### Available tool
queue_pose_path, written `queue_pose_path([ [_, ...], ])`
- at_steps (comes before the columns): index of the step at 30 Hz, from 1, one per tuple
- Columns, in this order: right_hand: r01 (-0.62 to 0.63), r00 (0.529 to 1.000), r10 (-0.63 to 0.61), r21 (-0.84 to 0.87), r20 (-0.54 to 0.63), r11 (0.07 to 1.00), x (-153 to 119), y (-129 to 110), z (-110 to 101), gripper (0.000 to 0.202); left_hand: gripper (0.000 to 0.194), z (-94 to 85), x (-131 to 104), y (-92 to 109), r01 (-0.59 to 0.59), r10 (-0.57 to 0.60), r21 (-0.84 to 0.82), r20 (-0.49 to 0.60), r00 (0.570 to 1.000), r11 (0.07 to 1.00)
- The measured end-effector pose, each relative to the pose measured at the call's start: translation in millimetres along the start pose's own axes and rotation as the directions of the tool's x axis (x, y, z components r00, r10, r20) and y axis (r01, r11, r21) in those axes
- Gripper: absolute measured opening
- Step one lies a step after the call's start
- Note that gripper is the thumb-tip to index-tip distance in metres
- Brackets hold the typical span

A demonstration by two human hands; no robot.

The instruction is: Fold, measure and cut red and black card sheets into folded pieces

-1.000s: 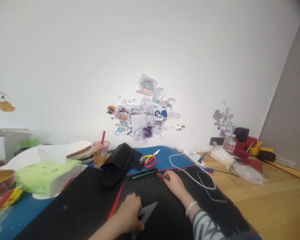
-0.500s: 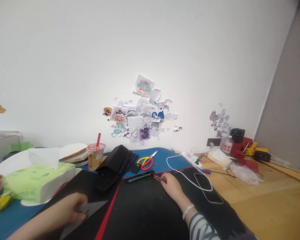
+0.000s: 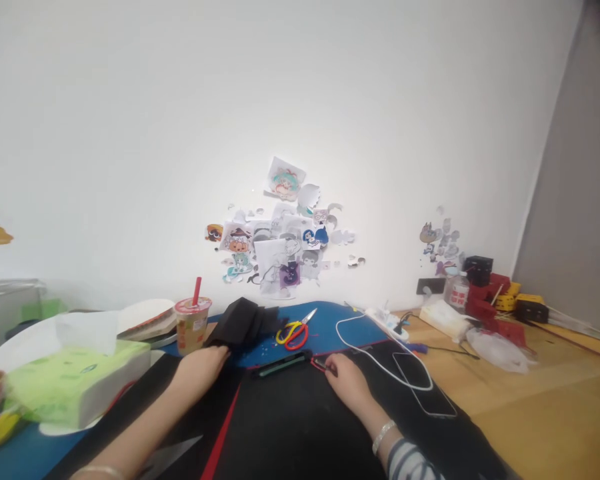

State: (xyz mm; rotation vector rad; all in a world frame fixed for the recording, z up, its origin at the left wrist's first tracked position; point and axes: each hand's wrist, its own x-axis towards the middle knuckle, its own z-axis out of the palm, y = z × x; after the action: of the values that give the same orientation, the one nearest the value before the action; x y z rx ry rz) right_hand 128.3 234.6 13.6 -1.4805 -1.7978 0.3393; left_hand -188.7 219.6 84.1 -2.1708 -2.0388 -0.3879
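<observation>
My left hand is closed on the near edge of a black folded sheet; its fingertips are partly hidden. Under my left forearm a grey, pointed flat piece lies on the black mat. My right hand rests on the mat, fingers pinched on a thin red item whose kind I cannot make out. Beside that item lies a dark green and black box cutter. Scissors with yellow and red handles lie just behind it.
A drink cup with a red straw stands left of the black sheet. Nearer on the left is a green tissue pack. To the right, a white cable crosses a phone-shaped outline. A wall with paper cutouts rises behind.
My left hand has let go of the grey piece and moved forward to the black sheet, which is now drawn up farther back. My right hand stays almost in place.
</observation>
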Motion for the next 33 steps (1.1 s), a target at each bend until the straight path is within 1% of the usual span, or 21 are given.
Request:
queue_pose_path([
  [3,-0.034,0.997,0.045,0.156,-0.068,0.987,4.8,0.8,0.5,0.011,0.031,-32.7,24.4,5.2,0.038,-0.034,0.063,-0.068,0.997,0.997],
  [5,-0.058,0.992,0.087,0.295,-0.086,0.954,9.1,0.4,0.2,0.003,0.032,-57.1,35.2,13.8,0.039,-0.029,0.081,-0.118,0.993,0.996],
  [7,-0.090,0.988,0.134,0.447,-0.070,0.890,11.9,-2.7,-1.0,0.016,0.034,-74.0,35.2,29.2,-0.001,0.016,0.091,-0.157,0.988,0.996],
  [8,-0.105,0.986,0.155,0.520,-0.053,0.848,12.0,-5.5,-1.9,0.024,0.036,-77.2,30.2,39.5,-0.046,0.061,0.097,-0.167,0.984,0.994],
  [9,-0.117,0.985,0.169,0.588,-0.036,0.801,11.1,-9.4,-2.8,0.033,0.039,-76.1,21.8,51.3,-0.099,0.114,0.102,-0.161,0.980,0.990],
  [10,-0.123,0.984,0.176,0.649,-0.018,0.751,9.3,-14.0,-3.7,0.040,0.045,-70.6,10.6,64.1,-0.156,0.170,0.106,-0.142,0.975,0.982],
  [11,-0.124,0.984,0.176,0.702,-0.001,0.701,6.7,-19.3,-4.3,0.045,0.054,-61.2,-2.7,77.4,-0.209,0.221,0.106,-0.118,0.968,0.972],
  [12,-0.123,0.985,0.171,0.747,0.012,0.653,3.7,-24.8,-4.5,0.049,0.059,-48.7,-17.1,90.6,-0.253,0.263,0.104,-0.097,0.960,0.962],
  [15,-0.118,0.984,0.179,0.839,0.024,0.532,-4.2,-38.8,-2.0,0.054,0.058,-4.5,-58.0,124.9,-0.363,0.365,0.056,-0.023,0.931,0.930],
  [17,-0.119,0.977,0.214,0.870,0.016,0.479,-6.0,-42.6,1.4,0.051,0.059,17.7,-76.4,139.1,-0.409,0.409,-0.018,0.016,0.912,0.912],
  [18,-0.121,0.972,0.234,0.879,0.011,0.462,-5.7,-42.6,2.9,0.049,0.059,24.1,-82.0,142.9,-0.426,0.428,-0.068,0.028,0.903,0.902],
  [20,-0.126,0.964,0.267,0.890,0.005,0.439,-3.8,-40.2,4.5,0.042,0.058,26.7,-86.4,143.2,-0.439,0.452,-0.190,0.030,0.891,0.878],
  [21,-0.126,0.961,0.276,0.894,0.003,0.429,-2.8,-38.7,4.5,0.039,0.057,24.1,-85.5,140.1,-0.427,0.445,-0.254,0.016,0.895,0.868],
  [22,-0.127,0.960,0.280,0.900,0.005,0.418,-2.0,-37.9,4.0,0.037,0.053,19.9,-82.8,135.3,-0.399,0.419,-0.318,-0.007,0.908,0.860],
  [24,-0.129,0.963,0.268,0.912,0.021,0.389,-2.6,-39.3,2.5,0.034,0.044,10.5,-73.4,122.9,-0.300,0.304,-0.442,-0.063,0.951,0.846],
  [26,-0.143,0.971,0.232,0.923,0.061,0.358,-6.3,-45.2,1.5,0.034,0.048,4.7,-61.3,110.9,-0.169,0.147,-0.566,-0.086,0.985,0.807],
  [27,-0.156,0.974,0.209,0.926,0.087,0.345,-9.0,-49.3,1.3,0.034,0.050,4.1,-55.6,106.3,-0.110,0.083,-0.630,-0.073,0.994,0.769],
  [29,-0.190,0.976,0.163,0.926,0.143,0.327,-15.1,-58.0,1.9,0.034,0.054,7.2,-47.2,101.3,-0.017,0.008,-0.746,-0.016,1.000,0.666],
  [31,-0.218,0.974,0.129,0.923,0.186,0.316,-20.1,-64.6,2.8,0.033,0.058,13.9,-44.0,100.6,0.039,-0.022,-0.837,0.032,0.999,0.546],
  [33,-0.226,0.973,0.110,0.926,0.201,0.304,-22.4,-67.2,3.3,0.033,0.061,20.6,-44.8,101.2,0.064,-0.064,-0.896,0.039,0.997,0.439],
])
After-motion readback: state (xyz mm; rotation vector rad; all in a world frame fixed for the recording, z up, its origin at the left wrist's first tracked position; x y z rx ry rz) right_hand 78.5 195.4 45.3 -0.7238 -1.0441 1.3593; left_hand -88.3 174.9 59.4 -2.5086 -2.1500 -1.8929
